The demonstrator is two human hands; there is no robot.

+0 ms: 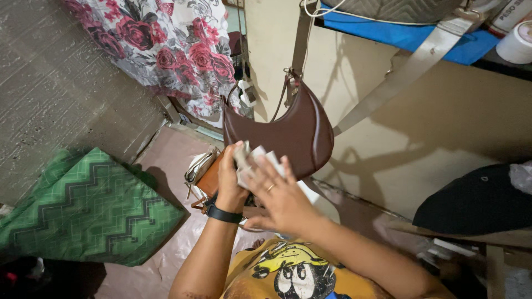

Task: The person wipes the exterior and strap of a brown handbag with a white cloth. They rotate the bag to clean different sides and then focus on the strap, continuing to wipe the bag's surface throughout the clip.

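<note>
Both hands work a small sheaf of pale folded papers in front of a hanging handbag.

From the left: a green zigzag-patterned cloth (88,207) lies on the floor; the left hand (230,180), a black band at its wrist, clenches the bundle of pale folded paper slips (252,160) from below, above a tan open purse (208,177). The right hand (282,196) lies flat on the slips, fingers spread and unclenched. The bundle's long axis fans up and right towards the dark brown crescent leather handbag (282,133). Whether these are banknotes is unclear. A firm lower pinch and one fingertip sliding each slip would keep them from slipping.
</note>
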